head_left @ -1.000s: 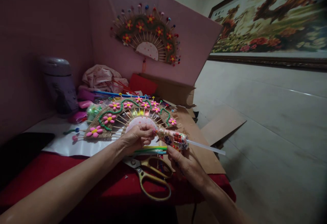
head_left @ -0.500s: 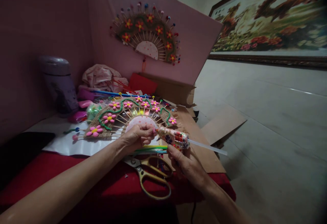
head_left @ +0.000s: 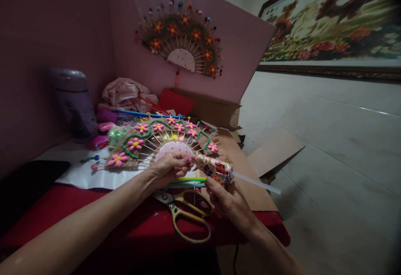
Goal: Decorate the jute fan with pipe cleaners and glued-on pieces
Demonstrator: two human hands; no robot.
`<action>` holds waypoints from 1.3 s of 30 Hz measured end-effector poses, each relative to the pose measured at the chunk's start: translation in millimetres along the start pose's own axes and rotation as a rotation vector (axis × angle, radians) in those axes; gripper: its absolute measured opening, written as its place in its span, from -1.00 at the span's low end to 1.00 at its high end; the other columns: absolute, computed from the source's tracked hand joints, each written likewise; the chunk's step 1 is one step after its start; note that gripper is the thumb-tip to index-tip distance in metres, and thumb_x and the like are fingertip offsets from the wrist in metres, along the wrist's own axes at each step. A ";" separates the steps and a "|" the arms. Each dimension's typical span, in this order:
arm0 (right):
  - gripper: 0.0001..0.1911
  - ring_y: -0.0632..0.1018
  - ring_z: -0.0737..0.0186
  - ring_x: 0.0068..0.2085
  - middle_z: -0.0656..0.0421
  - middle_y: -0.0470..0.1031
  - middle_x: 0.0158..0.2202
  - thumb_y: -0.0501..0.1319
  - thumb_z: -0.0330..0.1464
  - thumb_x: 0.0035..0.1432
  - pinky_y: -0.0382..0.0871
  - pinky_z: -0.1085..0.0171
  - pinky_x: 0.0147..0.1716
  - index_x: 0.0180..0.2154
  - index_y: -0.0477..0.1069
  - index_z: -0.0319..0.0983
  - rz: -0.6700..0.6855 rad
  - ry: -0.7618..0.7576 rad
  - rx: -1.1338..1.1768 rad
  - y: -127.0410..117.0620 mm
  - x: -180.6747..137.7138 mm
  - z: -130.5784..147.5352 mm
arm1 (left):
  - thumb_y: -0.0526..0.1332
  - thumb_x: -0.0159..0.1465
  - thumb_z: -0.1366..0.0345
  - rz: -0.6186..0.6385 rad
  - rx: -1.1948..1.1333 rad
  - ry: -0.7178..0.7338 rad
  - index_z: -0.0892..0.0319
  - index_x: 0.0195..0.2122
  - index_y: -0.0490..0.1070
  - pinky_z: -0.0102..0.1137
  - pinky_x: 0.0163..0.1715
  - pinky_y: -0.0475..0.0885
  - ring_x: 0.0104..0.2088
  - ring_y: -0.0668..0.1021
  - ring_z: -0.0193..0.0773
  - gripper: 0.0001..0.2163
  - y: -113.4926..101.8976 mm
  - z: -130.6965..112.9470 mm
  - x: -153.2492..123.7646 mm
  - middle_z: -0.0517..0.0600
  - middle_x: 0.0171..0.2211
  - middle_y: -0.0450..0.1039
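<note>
My left hand (head_left: 173, 167) is closed in a pinch on a small pink piece (head_left: 190, 160), mostly hidden by the fingertips. The tip of a flower-patterned glue gun (head_left: 216, 168) touches or nearly touches that piece. Wrapped around the glue gun's handle is my right hand (head_left: 227, 197); a long translucent glue stick (head_left: 260, 183) juts from the gun's back. Behind my hands lies a half-round fan of twine and sticks (head_left: 120, 147), decorated with pink flowers and a green wavy cord. Gold-handled scissors (head_left: 191, 214) lie below, near green and yellow strips (head_left: 191, 180).
A second fan with orange flowers (head_left: 181, 41) hangs on the pink board behind. At the left stand a purple tumbler (head_left: 75, 103) and colourful bagged craft supplies (head_left: 115, 135). Cardboard (head_left: 247, 183) covers the right of the red tablecloth (head_left: 125, 225). A black cord (head_left: 235, 258) hangs below.
The view has shifted slightly. Both hands keep nearly the same pose, with the glue gun's tip still at the small pink piece.
</note>
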State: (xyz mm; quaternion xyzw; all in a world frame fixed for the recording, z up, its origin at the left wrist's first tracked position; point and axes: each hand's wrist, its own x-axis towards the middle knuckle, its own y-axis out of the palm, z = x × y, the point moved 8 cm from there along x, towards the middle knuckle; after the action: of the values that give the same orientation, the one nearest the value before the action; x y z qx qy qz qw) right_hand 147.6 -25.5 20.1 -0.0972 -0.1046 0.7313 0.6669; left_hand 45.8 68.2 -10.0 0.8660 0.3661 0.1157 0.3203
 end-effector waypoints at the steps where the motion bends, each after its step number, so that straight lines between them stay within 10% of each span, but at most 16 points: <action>1: -0.53 0.19 0.49 -0.72 0.34 0.13 -0.75 0.05 -0.03 0.16 0.12 0.42 -0.69 -0.59 0.19 -0.24 -0.007 0.002 0.001 -0.1 -0.1 0.6 | 0.43 -0.12 0.39 0.005 0.004 0.003 0.40 -0.52 0.44 -0.67 -0.74 0.10 -0.64 0.28 -0.55 -0.78 0.6 -0.1 0.0 0.00 -0.57 0.33; 39: -0.67 0.27 0.35 -0.57 0.26 0.22 -0.65 0.12 -0.09 0.11 0.16 0.36 -0.60 -0.44 0.36 -0.23 -0.168 -0.130 -0.136 -11.9 -0.6 6.3 | 0.39 -0.07 0.43 0.014 -0.013 -0.001 0.41 -0.50 0.44 -0.67 -0.75 0.11 -0.64 0.31 -0.55 -0.83 2.0 -2.3 -0.6 0.01 -0.56 0.35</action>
State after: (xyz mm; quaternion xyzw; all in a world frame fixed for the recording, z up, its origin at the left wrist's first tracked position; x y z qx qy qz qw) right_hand 157.3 -25.2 29.5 -0.0854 -0.2048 0.6690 0.7094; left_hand 45.4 67.8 -6.9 0.8666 0.3589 0.1198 0.3254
